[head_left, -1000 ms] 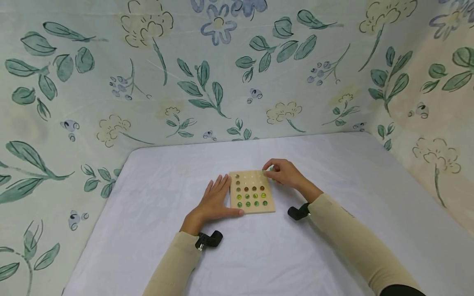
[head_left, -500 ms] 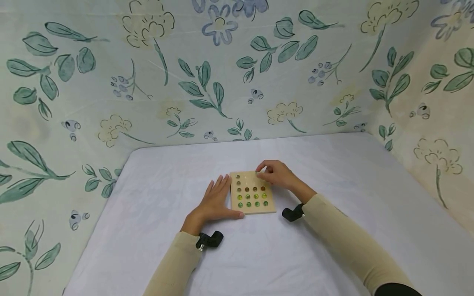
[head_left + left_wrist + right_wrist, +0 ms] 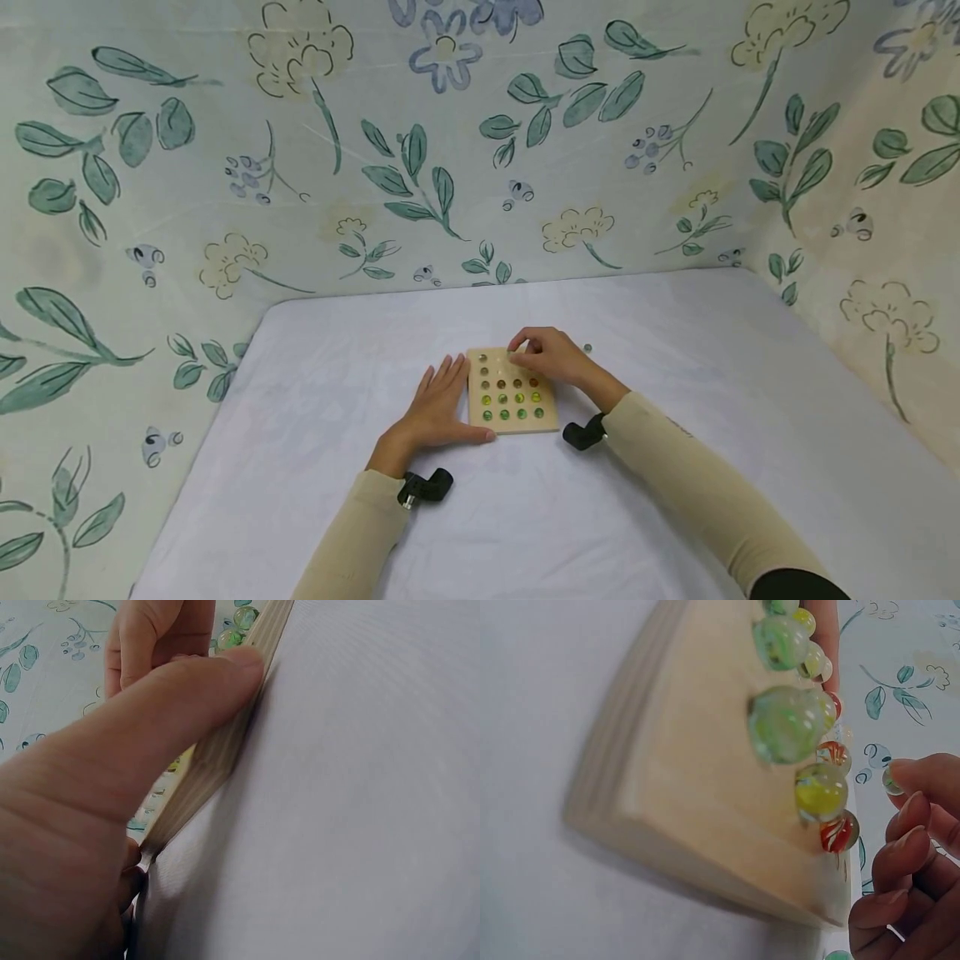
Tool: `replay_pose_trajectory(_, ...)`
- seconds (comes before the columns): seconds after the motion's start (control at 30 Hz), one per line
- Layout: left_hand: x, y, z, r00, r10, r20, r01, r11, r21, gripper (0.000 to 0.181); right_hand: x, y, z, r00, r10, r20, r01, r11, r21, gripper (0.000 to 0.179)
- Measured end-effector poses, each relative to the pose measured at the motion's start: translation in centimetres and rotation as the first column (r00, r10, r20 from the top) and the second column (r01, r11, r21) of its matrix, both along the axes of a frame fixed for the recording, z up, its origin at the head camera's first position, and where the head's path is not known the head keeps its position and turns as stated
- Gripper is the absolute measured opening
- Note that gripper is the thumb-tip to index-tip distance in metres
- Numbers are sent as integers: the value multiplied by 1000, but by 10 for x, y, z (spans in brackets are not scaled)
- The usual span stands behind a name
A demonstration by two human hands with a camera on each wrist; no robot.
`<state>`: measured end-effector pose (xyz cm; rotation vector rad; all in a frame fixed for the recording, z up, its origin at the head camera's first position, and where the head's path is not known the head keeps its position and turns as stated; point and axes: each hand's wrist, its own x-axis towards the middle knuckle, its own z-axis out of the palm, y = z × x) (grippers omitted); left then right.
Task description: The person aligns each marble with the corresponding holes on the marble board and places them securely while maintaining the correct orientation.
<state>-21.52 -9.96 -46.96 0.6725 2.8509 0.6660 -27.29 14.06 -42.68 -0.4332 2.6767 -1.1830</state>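
A square wooden board [image 3: 551,421] lies on the white cloth, with marbles seated in rows. Green marbles [image 3: 780,727] fill the near row, yellow ones [image 3: 821,793] the second, red-streaked ones [image 3: 840,831] the third; further marbles stand along the left column. My left hand [image 3: 431,417] touches the board's left side with extended fingers, its thumb [image 3: 225,675] along the near edge. Over the board's far part, my right hand [image 3: 551,354] pinches a small greenish marble [image 3: 891,781] between thumb and fingertips. That hand hides the far right of the board in the head view.
A loose marble [image 3: 587,347] lies on the cloth right of the board, beyond the right hand. White cloth [image 3: 337,350] covers the table, and a floral-patterned fabric [image 3: 450,183] hangs behind it and at the sides.
My right hand has moved left from the board's far right corner to over its far middle part. The loose marble behind it has come into view. My left hand has stayed put.
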Motion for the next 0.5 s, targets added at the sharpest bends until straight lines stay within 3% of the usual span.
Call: replay_pose_trajectory(0.5, 1, 0, 1, 1000, -4, 6, 4, 1000, -4, 128, 1, -9, -3, 999, 41, 10, -41, 999, 12, 14)
